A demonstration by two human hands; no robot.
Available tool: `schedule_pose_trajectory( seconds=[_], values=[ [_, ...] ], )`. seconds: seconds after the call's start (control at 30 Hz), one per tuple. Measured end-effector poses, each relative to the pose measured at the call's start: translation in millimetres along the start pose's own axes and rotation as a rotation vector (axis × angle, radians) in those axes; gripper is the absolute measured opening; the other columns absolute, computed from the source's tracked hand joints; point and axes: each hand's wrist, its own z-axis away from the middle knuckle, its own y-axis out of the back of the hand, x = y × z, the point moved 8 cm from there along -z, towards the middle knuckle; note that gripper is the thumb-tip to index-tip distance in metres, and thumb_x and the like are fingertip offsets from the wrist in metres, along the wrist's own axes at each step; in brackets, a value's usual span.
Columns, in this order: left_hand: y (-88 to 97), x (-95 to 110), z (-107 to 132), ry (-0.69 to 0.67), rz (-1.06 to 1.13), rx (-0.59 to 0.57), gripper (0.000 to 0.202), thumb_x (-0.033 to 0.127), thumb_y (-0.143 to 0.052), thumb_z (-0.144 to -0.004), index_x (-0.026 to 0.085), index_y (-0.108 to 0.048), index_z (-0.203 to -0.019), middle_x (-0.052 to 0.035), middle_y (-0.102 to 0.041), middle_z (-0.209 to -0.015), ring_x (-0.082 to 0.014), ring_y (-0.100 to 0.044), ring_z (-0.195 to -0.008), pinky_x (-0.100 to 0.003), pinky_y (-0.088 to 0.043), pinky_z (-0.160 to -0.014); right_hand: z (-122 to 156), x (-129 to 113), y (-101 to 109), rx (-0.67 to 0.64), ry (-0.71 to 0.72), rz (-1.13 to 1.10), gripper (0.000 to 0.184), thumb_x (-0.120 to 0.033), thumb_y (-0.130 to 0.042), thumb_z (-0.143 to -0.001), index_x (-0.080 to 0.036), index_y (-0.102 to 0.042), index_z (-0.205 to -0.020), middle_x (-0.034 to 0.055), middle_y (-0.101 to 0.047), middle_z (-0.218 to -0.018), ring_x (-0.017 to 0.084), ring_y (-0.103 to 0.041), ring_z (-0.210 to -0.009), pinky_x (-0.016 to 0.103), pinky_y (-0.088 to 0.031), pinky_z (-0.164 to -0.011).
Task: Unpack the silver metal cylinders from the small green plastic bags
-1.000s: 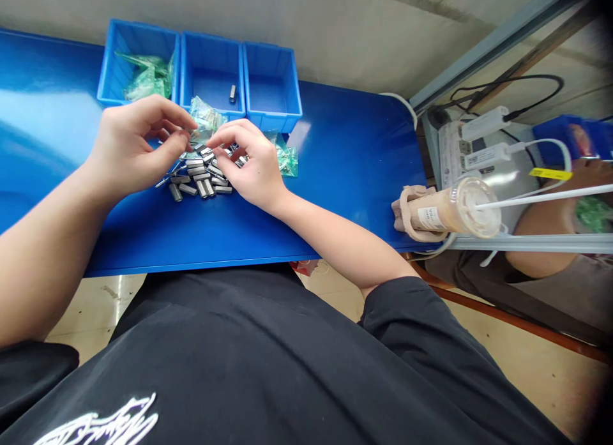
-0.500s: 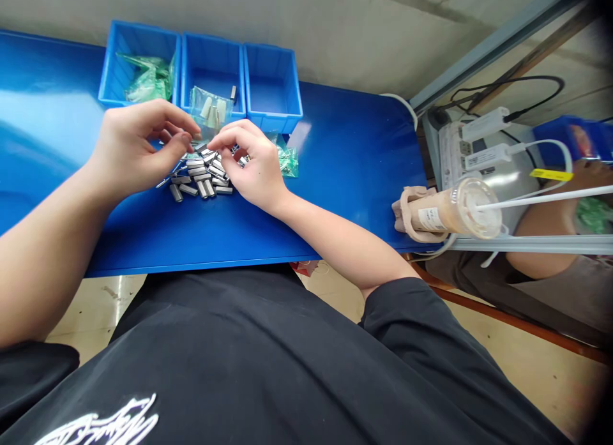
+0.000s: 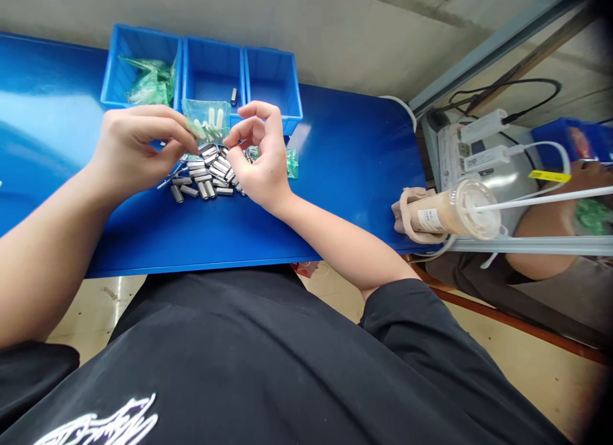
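Note:
Between my hands hangs a small clear greenish plastic bag (image 3: 207, 118) with several pale, peg-like pieces and small screws inside. My left hand (image 3: 143, 138) pinches the bag's lower left side between thumb and fingers. My right hand (image 3: 262, 154) has its thumb and index finger pinched at the bag's lower right corner, the other fingers curled loosely above. Below the bag lies a pile of short metal cylinders (image 3: 205, 177) on the blue table (image 3: 335, 177), with thin metal pins at its left side. My right hand partly hides the pile's right end.
Three blue bins stand along the wall: the left bin (image 3: 109, 81) holds green plastic bags, the middle bin (image 3: 205, 68) one metal piece, then the right bin (image 3: 275, 81). Another green bag (image 3: 292, 164) lies beyond my right hand. A drink cup (image 3: 445, 212) sits at the right edge.
The bag has turned between my hands and now hangs flatter and wider, its pieces settled lower. My right hand's fingers have lifted and opened somewhat. The left hand has barely moved.

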Motion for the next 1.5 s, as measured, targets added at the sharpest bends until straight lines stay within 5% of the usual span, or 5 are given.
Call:
schedule_pose_trajectory(
  seconds=[0.53,0.83,1.1,1.3,1.5],
  values=[
    [-3.1,-2,0,0.032,-0.033,-0.037,0.019,0.028,-0.065,-0.096,0.024,-0.082,-0.09,0.0051,-0.083,-0.096,-0.0093,-0.076,-0.083,-0.02,-0.06,-0.074,0,-11,1,-0.057,0.005,-0.145,0.039,-0.031,-0.033,-0.113,-0.015,-0.062,-0.134,0.0043,-0.081,-0.114,0.012,-0.081,-0.115,0.039,-0.062,-0.122],
    [1.8,-7,1,0.101,-0.055,-0.019,0.02,0.037,-0.071,-0.095,0.025,-0.086,-0.103,-0.0025,-0.08,-0.119,-0.01,-0.071,-0.087,-0.022,-0.055,-0.069,-1,-19,10,-0.02,0.029,0.025,0.025,-0.025,-0.05,-0.106,-0.02,-0.07,-0.121,0.0068,-0.081,-0.129,0.02,-0.065,-0.15,0.053,-0.042,-0.14],
    [1.2,-19,4,0.496,0.281,-0.015,0.044,0.056,-0.075,-0.091,0.014,-0.076,-0.076,-0.0018,-0.069,-0.068,-0.0083,-0.06,-0.064,-0.021,-0.045,-0.064,8,-54,16,-0.135,0.143,0.444,0.038,-0.025,-0.043,-0.108,-0.027,-0.077,-0.126,0.0013,-0.045,-0.176,0.024,-0.05,-0.164,0.056,-0.03,-0.145],
    [-7.8,-25,6,0.615,0.507,0.041,0.028,0.038,-0.081,-0.073,0.012,-0.072,-0.077,-0.0009,-0.07,-0.068,-0.0097,-0.063,-0.06,-0.022,-0.051,-0.064,11,-53,11,-0.14,0.318,0.445,0.041,-0.019,-0.044,-0.107,-0.033,-0.08,-0.122,-0.0035,-0.06,-0.164,0.022,-0.048,-0.166,0.061,-0.032,-0.142],
    [-6.6,-28,6,0.651,0.646,0.196,0.021,0.03,-0.071,-0.067,0.014,-0.067,-0.079,-0.0028,-0.072,-0.078,-0.0142,-0.068,-0.066,-0.027,-0.058,-0.064,10,-46,16,-0.012,0.187,0.353,0.035,-0.02,-0.046,-0.107,-0.025,-0.074,-0.129,0.0047,-0.079,-0.131,0.023,-0.059,-0.154,0.057,-0.035,-0.138]
  ],
)
